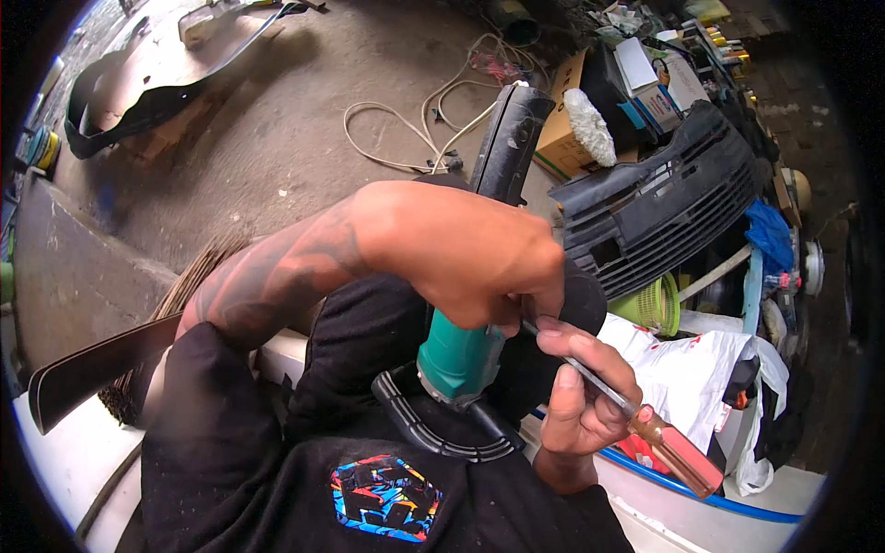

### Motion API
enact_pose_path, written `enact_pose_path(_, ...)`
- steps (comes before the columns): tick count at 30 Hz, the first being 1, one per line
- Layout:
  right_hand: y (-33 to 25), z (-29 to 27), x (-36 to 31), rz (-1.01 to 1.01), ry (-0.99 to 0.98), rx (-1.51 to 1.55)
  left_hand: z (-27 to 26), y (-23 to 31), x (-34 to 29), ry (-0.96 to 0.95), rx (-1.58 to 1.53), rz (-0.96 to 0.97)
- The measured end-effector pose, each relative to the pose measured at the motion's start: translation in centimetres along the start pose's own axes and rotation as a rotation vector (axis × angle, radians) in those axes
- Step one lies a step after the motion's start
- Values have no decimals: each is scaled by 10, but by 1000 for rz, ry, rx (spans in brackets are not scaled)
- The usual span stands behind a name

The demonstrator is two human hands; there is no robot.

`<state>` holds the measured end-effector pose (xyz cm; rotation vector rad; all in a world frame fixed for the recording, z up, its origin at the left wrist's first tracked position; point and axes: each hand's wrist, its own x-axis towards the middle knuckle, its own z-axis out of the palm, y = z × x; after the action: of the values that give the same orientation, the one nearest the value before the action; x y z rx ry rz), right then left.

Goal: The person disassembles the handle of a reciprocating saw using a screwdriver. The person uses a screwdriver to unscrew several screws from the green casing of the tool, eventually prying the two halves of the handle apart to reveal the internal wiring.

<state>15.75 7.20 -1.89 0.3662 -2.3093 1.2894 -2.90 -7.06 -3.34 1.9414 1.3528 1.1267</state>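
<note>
A green and black corded polisher [459,361] lies against my lap. Its long black rear handle [510,143] points away from me, and its curved black front handle [452,449] is close to my body. My left hand [470,249] reaches across the polisher from the left, its fingers curled down and pinched beside the green housing. Whatever those fingertips grip is hidden. In my right hand [590,392] is a screwdriver [678,452] with a reddish translucent handle, held by its shaft. The shaft's far end meets my left fingertips at the polisher's right side.
A pale cord [387,109] loops over the concrete floor ahead. To the right are a black car grille [664,198], a cardboard box [560,138], a white fluffy pad [590,127], a green basket [650,304] and a white plastic bag [678,369]. A stick broom [198,286] is at left.
</note>
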Motion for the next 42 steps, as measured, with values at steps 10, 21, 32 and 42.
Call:
enact_pose_path(10, -9, 6, 0, 177, 147, 73, -6, -12, 9, -118, -24, -35)
enact_pose_path(21, 3, -9, -10, -55, 4, -283, -8, -9, 5, -94, -56, -63)
enact_pose_path(32, 6, 2, -4, -16, 8, -305, 0, -8, 6, -15, -67, -78)
enact_pose_path(42, 2, 20, -11, 133, 188, 67, -7, -14, 9, -64, -154, -27)
